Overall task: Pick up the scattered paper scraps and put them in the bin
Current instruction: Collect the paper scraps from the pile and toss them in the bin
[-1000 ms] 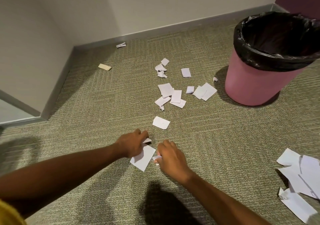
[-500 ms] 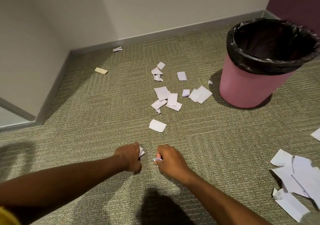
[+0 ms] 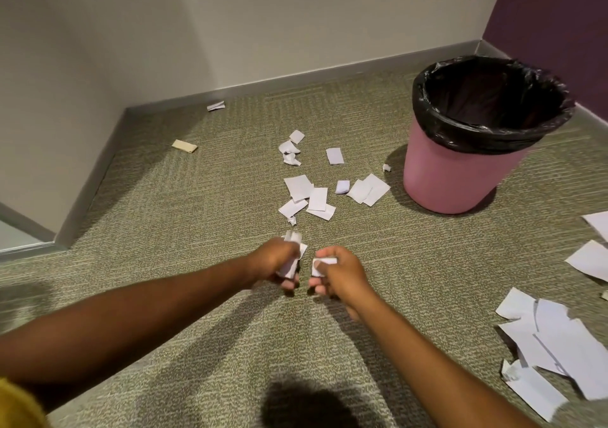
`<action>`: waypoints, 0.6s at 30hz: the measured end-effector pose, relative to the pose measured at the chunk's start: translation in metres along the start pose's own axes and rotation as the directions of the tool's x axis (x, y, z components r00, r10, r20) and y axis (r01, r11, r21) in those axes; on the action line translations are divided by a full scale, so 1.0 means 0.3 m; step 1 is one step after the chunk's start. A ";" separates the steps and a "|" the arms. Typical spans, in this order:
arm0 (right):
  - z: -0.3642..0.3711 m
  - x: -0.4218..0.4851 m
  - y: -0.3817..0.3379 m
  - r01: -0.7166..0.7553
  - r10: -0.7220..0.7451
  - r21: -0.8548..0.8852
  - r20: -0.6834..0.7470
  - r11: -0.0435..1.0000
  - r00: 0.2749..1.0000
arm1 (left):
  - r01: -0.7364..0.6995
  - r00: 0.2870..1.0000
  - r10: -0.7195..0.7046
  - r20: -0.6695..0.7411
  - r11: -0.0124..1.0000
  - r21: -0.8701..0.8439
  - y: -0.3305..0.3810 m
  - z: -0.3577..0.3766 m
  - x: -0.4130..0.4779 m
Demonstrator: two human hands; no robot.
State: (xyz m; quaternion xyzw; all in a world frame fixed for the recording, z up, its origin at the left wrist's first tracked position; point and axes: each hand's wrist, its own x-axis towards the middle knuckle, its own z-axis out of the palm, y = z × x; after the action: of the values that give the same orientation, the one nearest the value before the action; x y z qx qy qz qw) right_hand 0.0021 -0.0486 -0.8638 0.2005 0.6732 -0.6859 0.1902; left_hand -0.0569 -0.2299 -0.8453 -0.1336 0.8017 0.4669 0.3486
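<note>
Left forearm [image 3: 148, 322] and right forearm [image 3: 427, 345] extending forward, bare, converging toward centre. Left hand [image 3: 274, 258] curling fingers round paper scraps [image 3: 292, 238], back of hand facing up. Right hand [image 3: 340, 273] sitting just beside left hand, apart, fingers pinching small scrap [image 3: 324, 261].

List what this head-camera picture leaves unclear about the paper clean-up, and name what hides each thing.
Head view, bin: its dark liner hides the bottom, so any paper inside is unseen.
Head view, left hand and right hand: their grip covers most of the scraps they hold; the number is unclear.
Head view, paper pile: cut off by the right edge.
Head view, tan piece at far left: too small to identify.
</note>
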 end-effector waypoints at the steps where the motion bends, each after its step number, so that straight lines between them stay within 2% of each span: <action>1: -0.022 0.004 -0.042 0.012 -0.010 0.067 -0.029 0.998 1.000 | -0.031 1.000 0.031 0.002 0.998 -0.059 0.056 0.021 0.007; 6: -0.166 0.010 -0.277 0.104 -0.055 0.355 -0.145 0.929 0.988 | -0.174 0.978 0.202 0.045 0.923 -0.344 0.373 0.123 0.009; 10: -0.293 -0.003 -0.448 0.264 -0.166 0.405 -0.260 0.875 0.951 | -0.264 0.944 0.325 0.053 0.842 -0.472 0.620 0.210 -0.015; 13: -0.390 -0.025 -0.575 0.366 -0.225 0.461 -0.333 0.808 0.916 | -0.270 0.919 0.389 0.072 0.749 -0.604 0.788 0.264 -0.078; 18: -0.541 -0.066 -0.743 0.438 -0.278 0.566 -0.350 0.698 0.895 | -0.255 0.894 0.442 0.074 0.638 -0.726 1.023 0.326 -0.143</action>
State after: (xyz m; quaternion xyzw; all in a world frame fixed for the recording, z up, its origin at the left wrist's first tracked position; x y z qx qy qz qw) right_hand -0.0964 0.1181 -0.6665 0.1972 0.4469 -0.8658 -0.1082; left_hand -0.1490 0.0097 -0.6462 -0.0380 0.5250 0.8062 0.2702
